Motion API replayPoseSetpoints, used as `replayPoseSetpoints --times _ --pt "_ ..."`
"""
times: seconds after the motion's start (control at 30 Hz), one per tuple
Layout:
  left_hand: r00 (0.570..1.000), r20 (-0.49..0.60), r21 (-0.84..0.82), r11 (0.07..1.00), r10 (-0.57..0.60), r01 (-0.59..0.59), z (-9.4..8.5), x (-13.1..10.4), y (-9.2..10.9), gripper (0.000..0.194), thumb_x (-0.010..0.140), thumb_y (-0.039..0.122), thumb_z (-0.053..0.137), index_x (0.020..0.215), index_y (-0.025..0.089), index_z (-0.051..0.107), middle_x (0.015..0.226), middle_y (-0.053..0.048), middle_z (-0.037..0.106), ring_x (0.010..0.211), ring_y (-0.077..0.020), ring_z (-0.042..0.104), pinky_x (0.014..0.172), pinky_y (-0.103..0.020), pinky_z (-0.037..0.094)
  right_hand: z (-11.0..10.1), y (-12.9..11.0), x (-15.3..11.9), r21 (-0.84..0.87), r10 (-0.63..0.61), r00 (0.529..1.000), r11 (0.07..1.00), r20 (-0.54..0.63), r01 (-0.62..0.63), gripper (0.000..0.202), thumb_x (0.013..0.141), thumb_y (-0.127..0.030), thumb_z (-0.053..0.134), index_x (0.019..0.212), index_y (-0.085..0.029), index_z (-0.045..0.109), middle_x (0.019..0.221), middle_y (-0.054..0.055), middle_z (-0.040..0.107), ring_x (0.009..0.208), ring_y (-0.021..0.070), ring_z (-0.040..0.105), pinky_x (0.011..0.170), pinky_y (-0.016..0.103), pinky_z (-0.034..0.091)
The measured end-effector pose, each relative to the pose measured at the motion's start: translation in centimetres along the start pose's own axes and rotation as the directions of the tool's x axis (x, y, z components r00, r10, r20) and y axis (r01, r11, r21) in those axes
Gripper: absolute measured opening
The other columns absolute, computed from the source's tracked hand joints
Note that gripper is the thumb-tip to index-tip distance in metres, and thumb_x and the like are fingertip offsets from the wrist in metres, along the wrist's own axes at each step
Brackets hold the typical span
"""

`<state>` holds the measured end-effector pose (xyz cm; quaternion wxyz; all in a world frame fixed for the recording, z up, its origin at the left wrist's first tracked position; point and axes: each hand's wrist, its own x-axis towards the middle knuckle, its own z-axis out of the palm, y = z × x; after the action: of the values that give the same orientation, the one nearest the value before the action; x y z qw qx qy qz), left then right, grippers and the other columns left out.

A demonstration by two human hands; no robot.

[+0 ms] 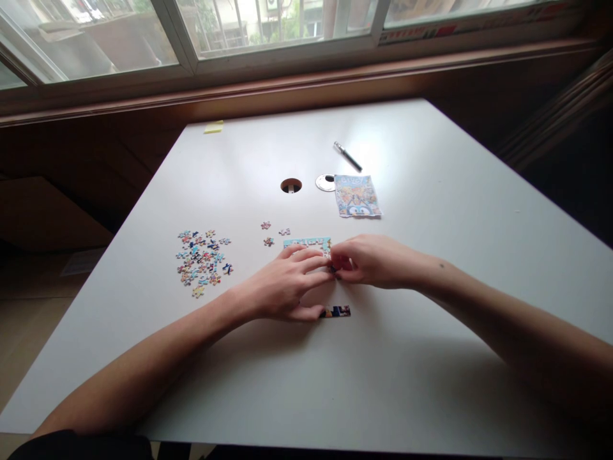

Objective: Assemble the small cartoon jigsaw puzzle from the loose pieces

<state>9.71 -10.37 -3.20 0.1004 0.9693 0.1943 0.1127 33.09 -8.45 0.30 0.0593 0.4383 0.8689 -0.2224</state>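
Observation:
Part of a joined puzzle border (306, 242) shows on the white table, beyond and between my hands. My left hand (292, 281) lies over it with fingers spread, its fingertips beside my right hand. My right hand (357, 260) has thumb and fingers pinched together at the border's right side; what they hold is too small and hidden to name. A dark joined strip of pieces (339, 311) lies near my left thumb, partly covered by it. Loose puzzle pieces (201, 260) are heaped to the left, and a few single ones (269, 241) lie nearer the border.
A picture sheet (358, 196) overlaps a round silver cover (325, 183) behind my hands. Left of that is a round hole (291, 186) in the table (431, 383). Farther back are a pen (348, 156) and a yellow note (213, 127), below a window.

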Motion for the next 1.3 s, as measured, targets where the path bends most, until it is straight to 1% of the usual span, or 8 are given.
replayPoseSetpoints --times 0.17,0.4,0.53,0.67,0.87,1.03,1.17,1.3 --pt "1.000 -0.024 0.037 0.999 -0.003 0.004 0.2 0.1 0.3 0.052 0.088 0.050 0.060 0.129 0.017 0.060 0.142 -0.014 0.056 0.137 -0.0322 0.045 0.118 -0.047 0.030 0.2 0.6 0.2 0.078 -0.032 0.999 0.996 0.006 0.032 0.012 0.082 -0.029 0.058 0.074 -0.021 0.057 0.070 0.001 0.064 0.061 0.0142 0.050 0.056 0.026 0.029" --pt "0.999 -0.032 0.059 0.998 0.012 -0.010 0.1 0.1 0.4 0.050 0.089 0.049 0.058 0.127 0.017 0.062 0.139 -0.013 0.059 0.136 -0.0312 0.047 0.118 -0.047 0.030 0.3 0.8 0.3 0.156 -0.042 0.999 0.987 -0.011 0.043 0.010 0.082 -0.030 0.061 0.085 -0.021 0.065 0.075 0.001 0.068 0.064 0.0143 0.054 0.059 0.025 0.035" --pt "0.999 -0.047 0.052 0.999 0.010 -0.007 0.2 0.1 0.4 0.049 0.089 0.047 0.060 0.128 0.019 0.062 0.139 -0.012 0.060 0.136 -0.0303 0.047 0.118 -0.048 0.029 0.5 1.3 0.5 0.205 -0.068 0.998 0.976 -0.001 0.067 0.011 0.082 -0.031 0.060 0.082 -0.021 0.064 0.070 0.000 0.065 0.061 0.0134 0.053 0.059 0.026 0.035" --pt "0.998 -0.057 0.039 0.999 0.011 -0.009 0.3 0.0 0.4 0.048 0.090 0.046 0.059 0.131 0.020 0.061 0.139 -0.010 0.062 0.135 -0.0290 0.050 0.119 -0.048 0.027 0.5 1.8 0.6 0.269 -0.085 0.996 0.960 0.034 0.073 0.015 0.083 -0.036 0.060 0.081 -0.021 0.063 0.070 -0.001 0.064 0.061 0.0131 0.052 0.057 0.026 0.034" --pt "0.998 -0.057 0.036 0.999 0.013 -0.011 0.1 0.0 0.4 0.050 0.090 0.045 0.057 0.132 0.018 0.060 0.138 -0.011 0.062 0.135 -0.0279 0.050 0.119 -0.047 0.025 0.4 2.0 0.6 0.261 -0.096 0.994 0.962 0.061 0.077 0.016 0.085 -0.036 0.058 0.083 -0.021 0.063 0.071 0.000 0.065 0.062 0.0138 0.052 0.058 0.026 0.035" --pt "0.999 -0.045 0.022 1.000 0.007 -0.006 0.2 0.0 0.4 0.051 0.089 0.044 0.059 0.134 0.018 0.059 0.137 -0.010 0.063 0.136 -0.0278 0.049 0.121 -0.047 0.023 0.4 1.9 0.6 0.272 -0.104 0.993 0.958 0.050 0.087 0.016 0.085 -0.037 0.059 0.083 -0.021 0.062 0.072 0.000 0.064 0.063 0.0138 0.052 0.058 0.026 0.036" --pt "0.999 -0.042 0.020 1.000 -0.003 0.003 0.0 0.0 0.6 0.052 0.090 0.044 0.058 0.135 0.019 0.058 0.137 -0.010 0.063 0.136 -0.0282 0.049 0.121 -0.048 0.022 0.3 1.3 0.4 0.254 -0.084 0.996 0.965 0.040 0.071 0.013 0.083 -0.032 0.059 0.083 -0.020 0.062 0.073 0.001 0.065 0.063 0.0144 0.053 0.059 0.026 0.037" --pt "1.000 -0.021 0.048 0.999 -0.004 0.005 -0.4 0.2 0.8 0.051 0.090 0.042 0.058 0.136 0.019 0.058 0.136 -0.010 0.063 0.135 -0.0292 0.049 0.121 -0.047 0.023 0.1 0.5 0.2 0.186 -0.065 0.998 0.981 0.027 0.059 0.009 0.084 -0.026 0.056 0.081 -0.019 0.060 0.078 0.004 0.067 0.067 0.0161 0.056 0.063 0.027 0.038"
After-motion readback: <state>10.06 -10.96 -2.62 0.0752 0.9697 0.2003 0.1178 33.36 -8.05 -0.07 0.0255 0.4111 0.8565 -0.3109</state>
